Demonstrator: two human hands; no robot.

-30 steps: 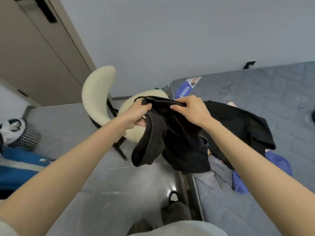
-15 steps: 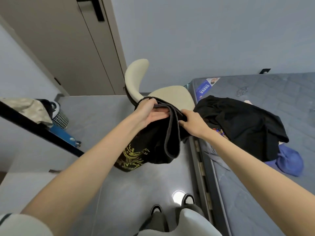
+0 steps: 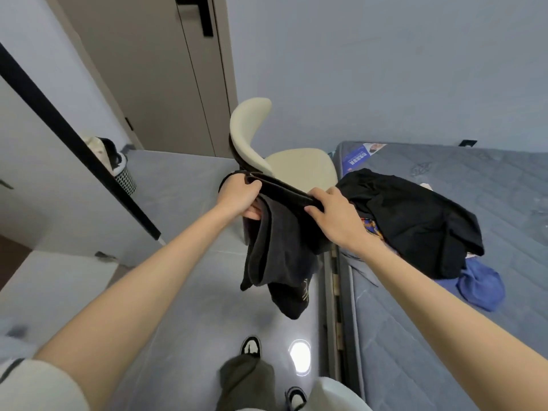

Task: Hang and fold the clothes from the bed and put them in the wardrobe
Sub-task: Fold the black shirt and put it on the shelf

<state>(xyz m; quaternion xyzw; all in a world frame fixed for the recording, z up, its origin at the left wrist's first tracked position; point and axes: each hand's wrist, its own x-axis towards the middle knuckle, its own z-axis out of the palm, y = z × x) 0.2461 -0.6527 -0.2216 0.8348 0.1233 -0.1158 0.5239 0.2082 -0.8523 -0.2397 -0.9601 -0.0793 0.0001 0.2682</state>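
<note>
A dark grey-black garment (image 3: 281, 256) with a gold print near its lower end hangs folded over in front of me, above the floor. My left hand (image 3: 238, 197) grips its upper left edge. My right hand (image 3: 332, 212) holds the upper right edge, fingers curled over the fold. On the bare grey mattress (image 3: 444, 336) to the right lies a heap of black clothing (image 3: 415, 218) with a blue garment (image 3: 480, 286) beside it and a bit of patterned cloth beneath.
A cream chair (image 3: 267, 155) stands just behind the held garment, by the mattress corner. A white panel with a black edge (image 3: 74, 140) juts in at the left. A mesh bin (image 3: 123, 176) sits by the closed door (image 3: 166, 72). My shoes (image 3: 252, 347) are on the glossy floor.
The view has swung left and back from the bed. The garment has been doubled over and now hangs narrower, and my hands sit apart along its top edge.
</note>
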